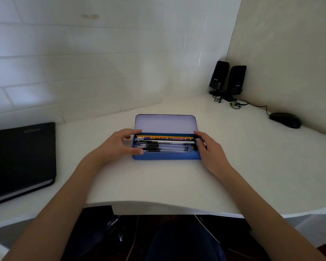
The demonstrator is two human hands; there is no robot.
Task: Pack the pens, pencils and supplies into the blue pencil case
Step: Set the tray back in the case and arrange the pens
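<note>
head view: blue case (166,156) open at mid-desk (158,185), long axis left to right, parallel to desk's near edge. lid (165,123) tipped up and back on the far side, pale inner face toward camera. inside, packed and lying lengthwise: pens (158,146) with dark grips toward the left end, near side; pencils (165,137) in a row along the far side, by the hinge. small dark bits at the right end compartment, too small to name. left hand (119,146) at the case's left end, fingers loosely curled over the far corner, thumb on the near rim by the pen grips; touching, gripping nothing in particular as far as visible. right hand (210,149) at the right end, fingers loosely bent against the end wall and far corner; whether pinching anything, cannot tell. both hands about equally near, one per end. lid lies beyond and above the fingertips, hinge line along the long axis. no loose pens or pencils seen on the desk, so packing looks done. likely next: swinging lid toward the body and down, which turns on both hands reaching back past the tray. beside: black notebook (21,157) far left, speakers (227,80) and mouse (284,120) far right, well apart from the case.
</note>
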